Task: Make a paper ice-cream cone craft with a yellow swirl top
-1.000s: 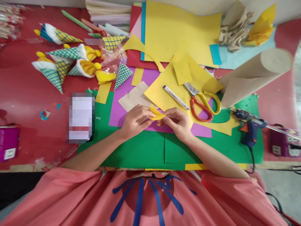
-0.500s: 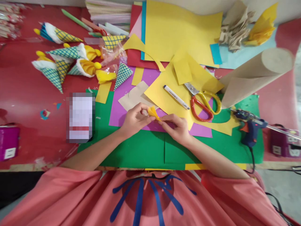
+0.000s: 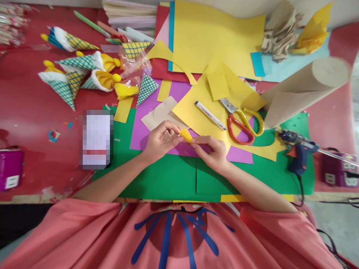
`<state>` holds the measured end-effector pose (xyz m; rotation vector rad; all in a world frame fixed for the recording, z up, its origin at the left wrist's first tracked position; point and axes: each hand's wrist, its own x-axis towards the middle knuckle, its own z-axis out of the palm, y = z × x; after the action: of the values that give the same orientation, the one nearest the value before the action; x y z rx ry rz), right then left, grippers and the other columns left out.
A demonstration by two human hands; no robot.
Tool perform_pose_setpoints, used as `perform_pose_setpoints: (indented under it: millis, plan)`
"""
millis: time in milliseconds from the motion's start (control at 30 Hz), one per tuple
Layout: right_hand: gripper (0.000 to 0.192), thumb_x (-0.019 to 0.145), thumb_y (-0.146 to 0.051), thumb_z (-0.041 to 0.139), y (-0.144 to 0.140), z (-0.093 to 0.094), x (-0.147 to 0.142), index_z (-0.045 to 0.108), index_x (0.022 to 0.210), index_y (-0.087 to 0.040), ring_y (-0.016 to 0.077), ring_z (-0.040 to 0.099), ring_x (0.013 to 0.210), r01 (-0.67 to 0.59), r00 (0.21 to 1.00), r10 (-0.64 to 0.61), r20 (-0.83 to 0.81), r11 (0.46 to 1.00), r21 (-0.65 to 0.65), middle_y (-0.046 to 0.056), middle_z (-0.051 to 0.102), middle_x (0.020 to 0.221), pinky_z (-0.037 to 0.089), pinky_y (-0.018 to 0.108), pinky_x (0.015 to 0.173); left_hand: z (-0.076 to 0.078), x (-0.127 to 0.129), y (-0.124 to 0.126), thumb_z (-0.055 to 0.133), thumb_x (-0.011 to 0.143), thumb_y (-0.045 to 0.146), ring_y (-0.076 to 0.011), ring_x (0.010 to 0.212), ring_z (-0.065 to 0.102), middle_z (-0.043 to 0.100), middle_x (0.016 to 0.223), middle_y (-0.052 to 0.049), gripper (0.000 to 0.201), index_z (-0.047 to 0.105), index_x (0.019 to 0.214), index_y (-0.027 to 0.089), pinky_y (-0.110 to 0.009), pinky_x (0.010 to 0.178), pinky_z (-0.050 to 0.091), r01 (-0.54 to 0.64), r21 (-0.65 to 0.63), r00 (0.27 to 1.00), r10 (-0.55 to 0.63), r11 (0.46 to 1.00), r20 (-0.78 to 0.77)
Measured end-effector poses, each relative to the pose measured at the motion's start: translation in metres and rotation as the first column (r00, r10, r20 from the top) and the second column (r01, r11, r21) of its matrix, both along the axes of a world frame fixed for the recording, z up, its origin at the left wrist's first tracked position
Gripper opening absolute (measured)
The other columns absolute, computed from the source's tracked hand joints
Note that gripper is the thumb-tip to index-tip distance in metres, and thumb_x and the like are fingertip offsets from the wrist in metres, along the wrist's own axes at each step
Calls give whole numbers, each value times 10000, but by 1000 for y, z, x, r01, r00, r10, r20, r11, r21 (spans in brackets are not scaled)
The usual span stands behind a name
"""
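Between my two hands is a small piece of folded yellow paper (image 3: 185,135), narrowing toward the right. My left hand (image 3: 162,140) pinches its left side with thumb and fingertips. At its narrow end, the thumb and forefinger of my right hand (image 3: 212,150) are closed on it. Both hands are above purple paper (image 3: 179,150) that lies on a green sheet (image 3: 165,179). Just beyond the fingers are a beige paper piece (image 3: 157,116), a large yellow sheet (image 3: 190,108) and a white marker (image 3: 210,116). Scissors (image 3: 241,127) with red and yellow handles lie right of the marker.
A glue gun (image 3: 300,151) and a roll of brown paper (image 3: 305,91) are on the right. Several small checkered cones (image 3: 63,89) lie at the upper left, above a pixelated phone (image 3: 97,140). Yellow sheets (image 3: 218,37) are stacked at the back.
The yellow paper has turned slightly between my fingers and shows a different side. My left fingertips have shifted a little on it; the things on the table stay put.
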<state>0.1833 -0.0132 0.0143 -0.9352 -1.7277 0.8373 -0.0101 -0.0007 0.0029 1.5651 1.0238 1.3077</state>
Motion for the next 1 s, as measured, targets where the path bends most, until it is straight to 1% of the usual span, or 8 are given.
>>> perform_pose_setpoints:
  millis: [300, 400, 467, 533, 667, 733, 833, 1000]
  plan:
    - [139, 851, -138, 622, -1, -1, 3, 684, 909, -248, 140, 746, 765, -24, 999, 24, 23, 999, -21, 4, 772, 834, 608, 225, 710, -2, -2, -1, 738, 782, 212, -113, 850, 634, 643, 877, 2, 186, 586, 889, 213, -252, 789, 526, 28, 27, 999, -27, 999, -31]
    - [132, 852, -143, 637, -2, -2, 2, 671, 931, -242, 132, 744, 771, -6, 1000, 6, 13, 999, -34, 10, 768, 861, 609, 214, 711, -2, -3, 0, 743, 782, 250, -126, 867, 645, 658, 897, -9, 196, 584, 892, 216, -270, 797, 539, 21, 91, 999, -16, 996, -52]
    - [126, 853, -184, 656, -2, -2, 0, 657, 967, -240, 135, 747, 794, -15, 999, 10, -47, 993, -115, 18, 766, 902, 617, 219, 723, -2, -4, 0, 748, 778, 272, -134, 876, 649, 666, 909, -15, 210, 582, 894, 220, -277, 796, 546, 17, 153, 998, -8, 988, -63]
    - [160, 853, -260, 672, -2, -2, -1, 632, 1007, -240, 147, 751, 835, -59, 990, 24, -141, 965, -254, 29, 764, 947, 625, 232, 734, -2, -5, -1, 738, 788, 262, -135, 876, 650, 670, 908, -16, 194, 579, 891, 223, -278, 780, 549, 8, 209, 996, 10, 978, -87]
    - [259, 846, -365, 682, 2, -1, -1, 584, 1048, -235, 147, 751, 781, -180, 951, 26, -308, 856, -485, 25, 766, 902, 625, 247, 711, 1, -6, -2, 695, 811, 172, -133, 875, 650, 672, 906, -19, 156, 579, 902, 218, -279, 765, 549, -15, 331, 981, 78, 943, -179]
    - [231, 864, -363, 662, 5, 0, -1, 587, 1032, -225, 136, 745, 725, -219, 927, 6, -375, 820, -529, 8, 762, 828, 622, 252, 699, 4, -6, -2, 678, 816, 151, -131, 856, 651, 679, 891, -16, 147, 577, 900, 216, -277, 758, 547, 0, 399, 964, 106, 917, -244]
    - [171, 881, -350, 641, 9, 0, 0, 611, 969, -206, 132, 741, 707, -223, 910, -38, -412, 794, -565, -1, 751, 758, 618, 254, 690, 9, -5, -1, 644, 842, 157, -124, 832, 655, 698, 882, -11, 108, 569, 885, 222, -269, 751, 539, 65, 473, 930, 118, 879, -348]
    - [199, 831, -379, 693, 12, -5, -1, 627, 876, -198, 124, 731, 662, -153, 918, -107, -381, 791, -592, -8, 740, 712, 602, 234, 630, 12, -3, 1, 618, 858, 168, -128, 855, 660, 717, 922, -12, 89, 569, 890, 235, -277, 769, 529, 120, 487, 913, 96, 865, -395]
